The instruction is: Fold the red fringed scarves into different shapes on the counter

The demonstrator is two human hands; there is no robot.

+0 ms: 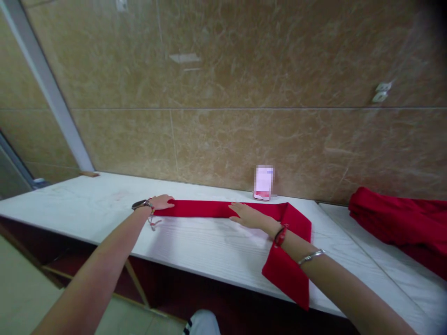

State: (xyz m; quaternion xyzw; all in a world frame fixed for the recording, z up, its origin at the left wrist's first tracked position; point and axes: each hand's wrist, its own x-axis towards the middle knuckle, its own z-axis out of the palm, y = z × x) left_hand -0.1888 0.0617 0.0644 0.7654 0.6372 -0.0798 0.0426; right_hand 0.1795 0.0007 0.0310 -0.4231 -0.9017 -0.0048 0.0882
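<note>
A long, flat strip of red cloth (202,209) lies across the white tabletop. Its right part folds over at an angle, and the end hangs past the front edge. My left hand (162,202) rests on the strip's left end, fingers stretched out and pointing right. Flat on the middle of the strip is my right hand (246,215), its fingers apart and pointing left. Part of the right-hand fold is hidden under my right forearm.
A phone-like object (264,182), blurred out, leans on the tiled wall behind the strip. More red cloth (401,223) is heaped on the white surface (370,251) at the right. Open shelves (167,288) sit below the tabletop. A small brown piece (90,174) lies at the back left.
</note>
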